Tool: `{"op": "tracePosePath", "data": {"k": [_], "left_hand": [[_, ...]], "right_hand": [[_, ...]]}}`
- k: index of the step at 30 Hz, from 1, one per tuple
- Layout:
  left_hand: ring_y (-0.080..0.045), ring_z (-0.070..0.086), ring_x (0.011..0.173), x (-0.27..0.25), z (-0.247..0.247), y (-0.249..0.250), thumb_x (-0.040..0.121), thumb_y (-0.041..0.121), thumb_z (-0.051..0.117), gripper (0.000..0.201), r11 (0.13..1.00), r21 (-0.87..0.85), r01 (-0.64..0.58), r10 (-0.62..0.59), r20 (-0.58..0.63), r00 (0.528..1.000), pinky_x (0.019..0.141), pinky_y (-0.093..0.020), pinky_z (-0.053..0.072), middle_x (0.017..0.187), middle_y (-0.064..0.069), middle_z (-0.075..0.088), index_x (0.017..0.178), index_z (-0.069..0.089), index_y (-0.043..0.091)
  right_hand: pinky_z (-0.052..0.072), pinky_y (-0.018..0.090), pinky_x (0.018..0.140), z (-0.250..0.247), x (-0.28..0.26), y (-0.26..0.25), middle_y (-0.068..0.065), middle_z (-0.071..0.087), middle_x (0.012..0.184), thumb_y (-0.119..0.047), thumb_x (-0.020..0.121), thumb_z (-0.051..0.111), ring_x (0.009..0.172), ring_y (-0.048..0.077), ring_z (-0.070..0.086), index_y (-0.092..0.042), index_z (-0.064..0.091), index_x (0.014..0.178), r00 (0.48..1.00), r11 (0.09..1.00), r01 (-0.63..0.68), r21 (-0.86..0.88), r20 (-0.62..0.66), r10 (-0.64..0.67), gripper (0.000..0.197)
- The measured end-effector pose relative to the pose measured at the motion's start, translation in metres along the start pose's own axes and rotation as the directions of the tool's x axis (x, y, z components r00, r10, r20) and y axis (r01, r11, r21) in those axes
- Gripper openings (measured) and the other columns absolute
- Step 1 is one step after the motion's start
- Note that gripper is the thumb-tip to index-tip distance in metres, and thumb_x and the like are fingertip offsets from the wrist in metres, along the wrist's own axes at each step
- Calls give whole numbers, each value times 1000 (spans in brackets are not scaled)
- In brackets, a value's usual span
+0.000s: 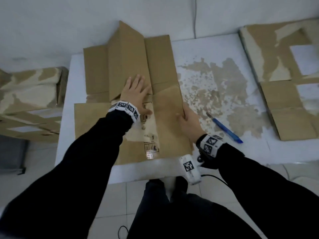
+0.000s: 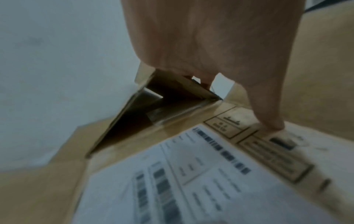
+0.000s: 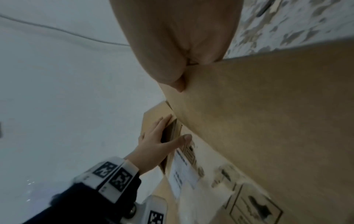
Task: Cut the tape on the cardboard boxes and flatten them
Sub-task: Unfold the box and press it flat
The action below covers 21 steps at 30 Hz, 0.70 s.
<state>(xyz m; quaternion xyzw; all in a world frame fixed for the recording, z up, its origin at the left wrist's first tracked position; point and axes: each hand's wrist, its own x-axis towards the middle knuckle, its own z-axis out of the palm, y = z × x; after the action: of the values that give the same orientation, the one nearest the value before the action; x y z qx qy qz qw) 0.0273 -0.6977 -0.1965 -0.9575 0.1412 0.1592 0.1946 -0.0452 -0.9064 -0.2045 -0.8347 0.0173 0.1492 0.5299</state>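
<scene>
A brown cardboard box [image 1: 165,121] lies opened out on the white table [image 1: 250,152], its far panels still folded up in a ridge [image 1: 126,54]. My left hand [image 1: 136,91] lies flat with straight fingers on the box near that ridge; the left wrist view shows the thumb [image 2: 268,113] pressing beside a shipping label [image 2: 172,189]. My right hand [image 1: 185,118] grips the box's right edge, thumb on top and fingers underneath, as the right wrist view shows [image 3: 178,45]. A blue cutter [image 1: 226,129] lies on the table, just right of my right hand.
Flattened cardboard [image 1: 283,111] lies at the table's right end. More taped boxes [image 1: 31,100] are stacked to the left, below table height. The tabletop has brown peeled patches [image 1: 224,80]. A cable [image 1: 195,18] runs down the wall behind.
</scene>
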Motion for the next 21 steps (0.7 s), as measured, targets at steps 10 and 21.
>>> {"op": "tracePosePath", "data": {"k": [10,21], "left_hand": [[-24,-24,144,-46,75,46,89,66,38,92,882,-466,67,-13,118,993,115,-46,-13,156,-8,-27,151,-15,23],[-21,-24,144,-102,143,-72,73,86,18,99,776,-613,147,12,248,969,118,-47,-6,156,-1,-27,151,-13,33]], "right_hand": [[-5,52,115,65,27,18,11,-11,158,-41,100,29,146,27,-12,-12,-7,151,979,660,106,-743,193,61,69],[21,40,112,63,36,17,10,28,153,-38,100,31,140,30,24,-14,31,146,999,736,-22,-677,9,38,52]]}}
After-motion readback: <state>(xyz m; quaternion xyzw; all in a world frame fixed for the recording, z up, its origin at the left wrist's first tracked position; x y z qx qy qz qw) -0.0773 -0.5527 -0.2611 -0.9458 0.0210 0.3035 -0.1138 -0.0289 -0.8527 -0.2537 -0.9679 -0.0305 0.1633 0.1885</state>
